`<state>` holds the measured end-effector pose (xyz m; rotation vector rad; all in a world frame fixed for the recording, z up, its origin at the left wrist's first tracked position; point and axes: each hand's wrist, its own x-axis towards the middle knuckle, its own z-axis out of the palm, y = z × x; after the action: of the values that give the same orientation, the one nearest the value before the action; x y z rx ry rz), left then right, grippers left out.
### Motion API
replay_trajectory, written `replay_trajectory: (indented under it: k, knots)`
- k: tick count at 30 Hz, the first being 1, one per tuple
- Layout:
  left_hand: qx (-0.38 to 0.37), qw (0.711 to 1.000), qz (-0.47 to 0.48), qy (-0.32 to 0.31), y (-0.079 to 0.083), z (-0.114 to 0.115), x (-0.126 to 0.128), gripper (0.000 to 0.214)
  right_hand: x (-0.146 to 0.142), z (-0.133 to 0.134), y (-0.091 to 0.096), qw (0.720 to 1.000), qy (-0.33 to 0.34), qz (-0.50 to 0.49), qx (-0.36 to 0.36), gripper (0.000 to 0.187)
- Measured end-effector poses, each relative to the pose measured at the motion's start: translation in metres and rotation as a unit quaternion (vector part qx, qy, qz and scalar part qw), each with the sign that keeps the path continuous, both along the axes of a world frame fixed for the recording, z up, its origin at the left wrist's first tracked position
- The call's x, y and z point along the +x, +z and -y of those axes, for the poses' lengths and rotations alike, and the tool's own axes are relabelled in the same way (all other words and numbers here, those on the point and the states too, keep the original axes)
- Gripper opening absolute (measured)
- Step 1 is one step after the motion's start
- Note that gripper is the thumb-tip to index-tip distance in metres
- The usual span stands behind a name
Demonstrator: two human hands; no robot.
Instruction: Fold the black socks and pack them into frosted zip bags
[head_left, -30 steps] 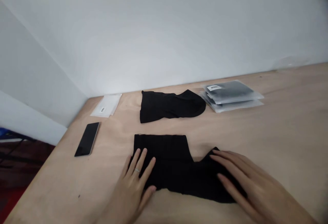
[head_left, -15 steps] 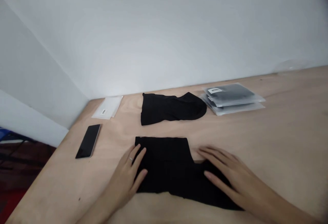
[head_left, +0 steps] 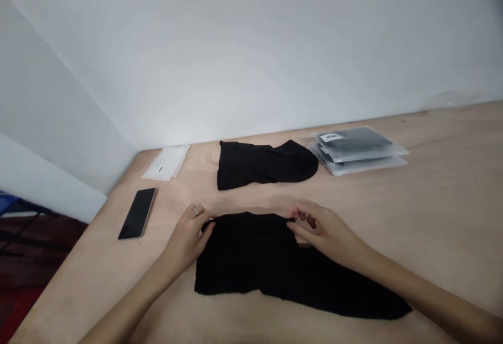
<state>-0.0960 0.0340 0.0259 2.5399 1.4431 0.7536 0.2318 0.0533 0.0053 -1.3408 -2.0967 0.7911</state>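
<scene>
A flat black cloth garment (head_left: pixel 251 260) lies in front of me, its narrower part reaching to the lower right. My left hand (head_left: pixel 193 228), with a ring on one finger, pinches its upper left corner. At the other end of that top edge, my right hand (head_left: pixel 320 228) grips the cloth between thumb and fingers. Part of the narrower section is covered by my right forearm. Farther back, a second black cloth piece (head_left: pixel 263 164) with a rounded right end is spread flat; neither hand touches it.
Clear packets with black contents (head_left: pixel 359 147) are stacked at the back right. A white labelled packet (head_left: pixel 167 163) lies at the back left, with a phone (head_left: pixel 137 214) in front of it. The wooden table (head_left: pixel 444 192) meets a white wall (head_left: pixel 251 55).
Both hands have gone from lying spread on the near garment to pinching the two ends of its top edge. The right hand moved up and left; the left moved slightly up.
</scene>
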Motion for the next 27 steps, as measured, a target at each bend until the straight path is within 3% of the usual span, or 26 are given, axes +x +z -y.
replay_trajectory:
  k: [3,6,8,11,15,17,20,22,25,27]
  knots:
    - [0.030,0.999,0.008,-0.029,0.014,0.028,0.001,0.018,0.005,0.032,0.009,0.990,0.068,0.012,0.121,0.010]
    - [-0.011,0.997,-0.023,-0.075,0.023,0.055,0.000,0.017,0.008,0.062,0.008,0.955,0.152,0.060,0.247,0.021]
    - [-0.056,0.990,-0.064,-0.116,0.024,0.067,-0.001,0.014,0.009,0.076,0.005,0.936,0.175,0.091,0.292,0.028]
    - [-0.071,0.983,-0.098,-0.138,0.022,0.072,0.000,0.019,0.008,0.084,0.007,0.934,0.172,0.102,0.294,0.033]
    - [0.031,0.994,-0.037,-0.101,0.020,0.066,0.015,0.015,0.010,0.078,0.017,0.929,0.160,0.120,0.313,0.026]
    - [0.058,0.992,-0.036,-0.104,0.018,0.065,0.026,0.013,0.009,0.076,0.016,0.922,0.172,0.146,0.314,0.042]
    - [0.031,0.979,-0.135,-0.151,0.007,0.068,0.038,0.061,0.007,0.077,0.008,0.916,0.222,0.181,0.280,0.080]
    - [-0.019,0.963,-0.198,-0.182,-0.005,0.071,0.041,0.087,0.007,0.081,0.001,0.925,0.235,0.182,0.238,0.090]
    - [-0.075,0.952,-0.230,-0.186,-0.021,0.075,0.041,0.095,0.014,0.084,-0.005,0.952,0.191,0.168,0.169,0.080]
    - [-0.087,0.951,-0.235,-0.180,-0.027,0.077,0.040,0.092,0.026,0.083,-0.011,0.969,0.099,0.161,0.156,0.066]
